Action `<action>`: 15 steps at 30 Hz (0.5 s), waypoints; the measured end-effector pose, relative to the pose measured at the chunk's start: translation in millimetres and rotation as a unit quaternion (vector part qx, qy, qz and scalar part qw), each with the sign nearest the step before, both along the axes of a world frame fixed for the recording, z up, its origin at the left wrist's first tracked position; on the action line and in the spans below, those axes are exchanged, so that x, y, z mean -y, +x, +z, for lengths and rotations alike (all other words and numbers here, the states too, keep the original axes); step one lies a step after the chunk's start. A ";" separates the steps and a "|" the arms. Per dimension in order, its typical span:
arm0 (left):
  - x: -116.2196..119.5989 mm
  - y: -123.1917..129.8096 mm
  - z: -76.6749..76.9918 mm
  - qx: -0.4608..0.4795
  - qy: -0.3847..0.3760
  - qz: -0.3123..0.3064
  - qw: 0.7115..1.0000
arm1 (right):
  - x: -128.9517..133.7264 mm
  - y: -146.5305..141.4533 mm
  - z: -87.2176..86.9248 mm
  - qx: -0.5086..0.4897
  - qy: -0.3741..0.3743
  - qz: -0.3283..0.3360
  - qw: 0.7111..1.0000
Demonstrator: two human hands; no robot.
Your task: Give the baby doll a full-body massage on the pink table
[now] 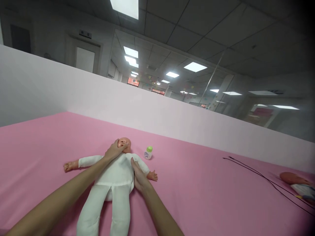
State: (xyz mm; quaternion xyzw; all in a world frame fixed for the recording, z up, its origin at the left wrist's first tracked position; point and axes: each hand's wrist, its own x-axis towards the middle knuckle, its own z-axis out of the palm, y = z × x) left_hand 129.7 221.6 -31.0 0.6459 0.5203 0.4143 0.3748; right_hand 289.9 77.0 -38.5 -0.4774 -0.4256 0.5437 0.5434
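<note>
A baby doll point(116, 170) with a white cloth body lies on its back on the pink surface, its arms spread and its legs toward me. My left hand point(114, 150) grips the doll's head, with the thumb across its face and the fingers along the side. My right hand point(140, 177) holds the side of the doll's torso. Its thumb rests at the chest near the shoulder, while the other fingers are largely hidden. Just right of the doll's head stands a small white bottle point(148, 154) with a green cap, apart from both hands.
The pink covering point(197, 190) ends at a low white wall point(159, 113) at the back. Thin black cables point(258, 173) run along the right side. Beside them, at the right edge, lies another doll-like object point(292, 179), blurred. Behind the wall are large glass panes.
</note>
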 end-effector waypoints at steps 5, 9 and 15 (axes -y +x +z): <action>-5.4 -7.9 -11.1 0.061 -0.005 -0.018 0.998 | -3.5 -26.5 -17.1 -0.120 -0.016 -0.018 0.992; 2.3 -5.8 -8.4 0.094 -0.009 -0.015 0.995 | -3.2 -27.0 -14.7 -0.054 0.038 -0.014 0.998; 44.3 -8.5 32.4 0.233 0.011 -0.038 0.972 | 18.3 -35.0 26.9 0.157 0.137 -0.029 0.978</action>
